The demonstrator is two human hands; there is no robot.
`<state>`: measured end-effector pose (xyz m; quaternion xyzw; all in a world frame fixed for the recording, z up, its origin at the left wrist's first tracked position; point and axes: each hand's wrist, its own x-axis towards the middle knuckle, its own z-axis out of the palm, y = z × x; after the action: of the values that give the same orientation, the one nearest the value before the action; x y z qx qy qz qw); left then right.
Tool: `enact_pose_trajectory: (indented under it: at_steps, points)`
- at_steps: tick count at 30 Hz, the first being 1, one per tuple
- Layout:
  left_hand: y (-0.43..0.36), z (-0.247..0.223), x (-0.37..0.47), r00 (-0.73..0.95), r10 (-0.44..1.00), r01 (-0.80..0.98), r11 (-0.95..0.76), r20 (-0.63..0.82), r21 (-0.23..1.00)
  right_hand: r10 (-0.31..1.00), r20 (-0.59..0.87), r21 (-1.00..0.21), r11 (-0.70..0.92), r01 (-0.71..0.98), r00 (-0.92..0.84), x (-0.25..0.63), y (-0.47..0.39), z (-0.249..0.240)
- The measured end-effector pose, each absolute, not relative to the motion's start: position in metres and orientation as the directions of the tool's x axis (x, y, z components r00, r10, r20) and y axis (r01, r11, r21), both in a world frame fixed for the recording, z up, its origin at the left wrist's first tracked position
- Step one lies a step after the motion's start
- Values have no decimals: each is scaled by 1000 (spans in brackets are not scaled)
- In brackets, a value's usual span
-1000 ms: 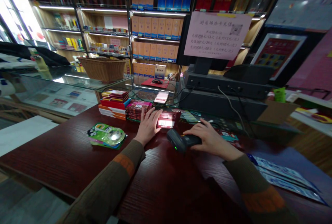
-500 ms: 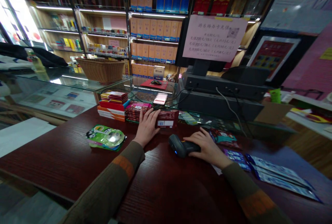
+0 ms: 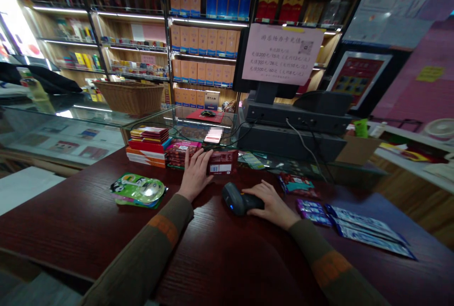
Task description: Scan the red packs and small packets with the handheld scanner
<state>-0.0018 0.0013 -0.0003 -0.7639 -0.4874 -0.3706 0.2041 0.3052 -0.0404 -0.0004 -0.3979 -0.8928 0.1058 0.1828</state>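
My left hand (image 3: pixel 196 173) is at a dark red snack packet (image 3: pixel 223 162), fingers over its left end and thumb below. The packet's white label and barcode face me. My right hand (image 3: pixel 270 203) is wrapped round the handle of a black barcode scanner (image 3: pixel 234 199), which lies low over the table with a small blue light lit. Left of the packet is a stack of pink and brown snack packets (image 3: pixel 181 153), partly hidden by my left fingers. Beside that stand stacked red and orange boxes (image 3: pixel 148 147).
Green panda-print packs (image 3: pixel 138 190) lie at the left of the dark wooden table (image 3: pixel 213 258). To the right are a red-and-teal packet (image 3: pixel 298 185), purple packets (image 3: pixel 314 212) and long blue packets (image 3: pixel 369 231). A monitor with a pink notice (image 3: pixel 282 55) stands behind.
The view has shifted slightly, so most things appear a little further left. Both hands keep their places at the packet and the scanner.
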Motion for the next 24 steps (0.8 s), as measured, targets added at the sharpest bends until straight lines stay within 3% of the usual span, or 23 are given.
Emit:
enact_pose_trajectory:
  at_steps: [10,17,24]
  points:
    - [-1,0,0,258,590,895,-443,765,39,771,279,-422,634,649,-572,299,-47,11]
    - [-2,0,3,282,570,882,-470,772,25,887,412,-700,455,550,-210,286,-17,17]
    - [-3,-1,4,299,563,872,-488,771,18,928,351,-878,372,302,-121,253,15,15]
